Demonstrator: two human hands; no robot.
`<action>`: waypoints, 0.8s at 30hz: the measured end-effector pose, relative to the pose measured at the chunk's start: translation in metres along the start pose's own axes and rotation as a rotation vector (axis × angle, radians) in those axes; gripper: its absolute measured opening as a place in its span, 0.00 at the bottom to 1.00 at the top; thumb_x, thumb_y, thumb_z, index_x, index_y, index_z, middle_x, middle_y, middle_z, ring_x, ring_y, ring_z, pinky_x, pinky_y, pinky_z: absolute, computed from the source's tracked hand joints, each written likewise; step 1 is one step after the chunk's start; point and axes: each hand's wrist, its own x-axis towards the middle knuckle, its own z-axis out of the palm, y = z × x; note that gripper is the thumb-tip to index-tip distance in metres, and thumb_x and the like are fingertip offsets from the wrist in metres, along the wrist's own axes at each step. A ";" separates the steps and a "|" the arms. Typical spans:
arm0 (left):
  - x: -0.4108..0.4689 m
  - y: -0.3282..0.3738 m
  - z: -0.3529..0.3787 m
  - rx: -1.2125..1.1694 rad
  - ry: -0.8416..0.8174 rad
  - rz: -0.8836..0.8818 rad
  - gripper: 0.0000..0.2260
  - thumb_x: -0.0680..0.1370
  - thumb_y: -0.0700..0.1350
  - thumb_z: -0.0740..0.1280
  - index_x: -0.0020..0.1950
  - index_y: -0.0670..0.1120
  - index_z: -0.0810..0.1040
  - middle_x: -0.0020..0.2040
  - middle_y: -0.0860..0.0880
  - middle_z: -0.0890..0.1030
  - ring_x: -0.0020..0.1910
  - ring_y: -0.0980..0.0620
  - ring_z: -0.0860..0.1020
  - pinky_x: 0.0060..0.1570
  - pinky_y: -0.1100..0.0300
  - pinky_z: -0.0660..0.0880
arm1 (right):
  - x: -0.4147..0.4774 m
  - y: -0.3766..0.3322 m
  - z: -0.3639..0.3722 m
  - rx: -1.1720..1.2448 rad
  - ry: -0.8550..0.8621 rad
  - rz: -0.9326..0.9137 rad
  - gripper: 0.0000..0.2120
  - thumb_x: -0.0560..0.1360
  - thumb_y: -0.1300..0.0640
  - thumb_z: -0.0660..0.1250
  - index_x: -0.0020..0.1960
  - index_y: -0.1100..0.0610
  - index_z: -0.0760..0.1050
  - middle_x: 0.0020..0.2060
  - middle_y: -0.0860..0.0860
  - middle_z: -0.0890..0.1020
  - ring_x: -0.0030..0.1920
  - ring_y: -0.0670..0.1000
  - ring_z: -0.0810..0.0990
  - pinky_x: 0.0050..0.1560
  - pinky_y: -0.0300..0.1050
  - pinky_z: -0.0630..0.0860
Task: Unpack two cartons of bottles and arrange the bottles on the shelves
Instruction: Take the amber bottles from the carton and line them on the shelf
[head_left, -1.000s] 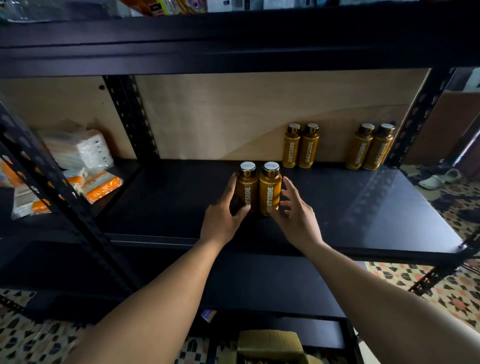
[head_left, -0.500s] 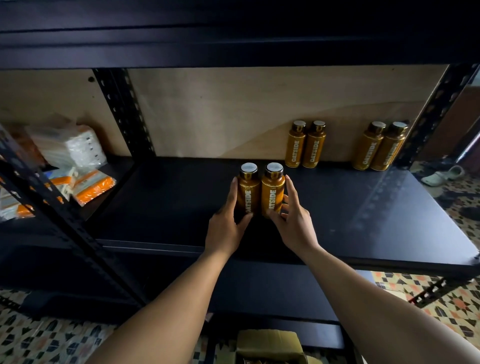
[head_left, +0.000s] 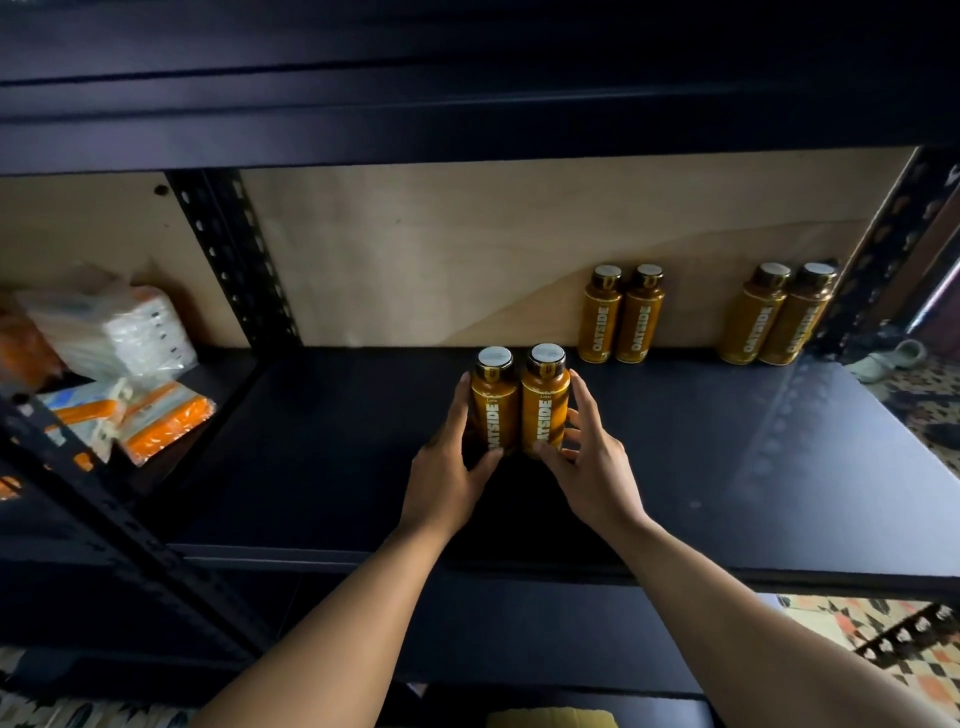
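Observation:
Two amber bottles with silver caps and "OATSIDE" labels stand side by side on the black shelf (head_left: 322, 447), about mid-depth. My left hand (head_left: 447, 467) holds the left bottle (head_left: 493, 402), thumb across its lower front and fingers up its left side. My right hand (head_left: 592, 467) holds the right bottle (head_left: 544, 400) the same way from the right. The two bottles touch each other. Against the plywood back stand one pair of the same bottles (head_left: 621, 319) and a second pair (head_left: 779, 319) at the far right.
A perforated black upright (head_left: 234, 260) divides this bay from the left one, where orange-and-white packets (head_left: 130, 374) lie. The upper shelf beam (head_left: 467, 130) hangs low overhead. A cardboard carton (head_left: 550, 719) shows at the bottom edge. Patterned floor and a sandal (head_left: 888, 358) lie to the right.
Both hands have closed in on the two bottles and moved them a little deeper onto the shelf. My view has dropped lower and come closer.

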 end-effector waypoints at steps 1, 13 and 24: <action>0.004 -0.003 0.000 0.002 0.004 -0.001 0.42 0.79 0.52 0.70 0.78 0.66 0.41 0.76 0.54 0.69 0.71 0.53 0.72 0.63 0.63 0.65 | 0.004 -0.001 0.003 0.001 -0.001 -0.002 0.47 0.79 0.53 0.71 0.78 0.29 0.39 0.73 0.47 0.74 0.66 0.51 0.79 0.62 0.55 0.80; 0.070 -0.040 -0.010 0.013 -0.050 -0.060 0.43 0.80 0.51 0.70 0.80 0.64 0.39 0.79 0.53 0.63 0.74 0.46 0.69 0.72 0.42 0.67 | 0.071 0.000 0.043 0.001 -0.037 0.033 0.45 0.80 0.53 0.70 0.79 0.34 0.40 0.75 0.48 0.71 0.70 0.53 0.76 0.66 0.59 0.77; 0.130 -0.072 -0.013 0.005 -0.044 -0.069 0.40 0.80 0.50 0.69 0.80 0.63 0.44 0.75 0.52 0.71 0.72 0.49 0.72 0.69 0.49 0.70 | 0.130 0.011 0.072 -0.015 0.048 -0.017 0.45 0.78 0.48 0.72 0.78 0.30 0.42 0.70 0.45 0.75 0.65 0.51 0.79 0.64 0.60 0.77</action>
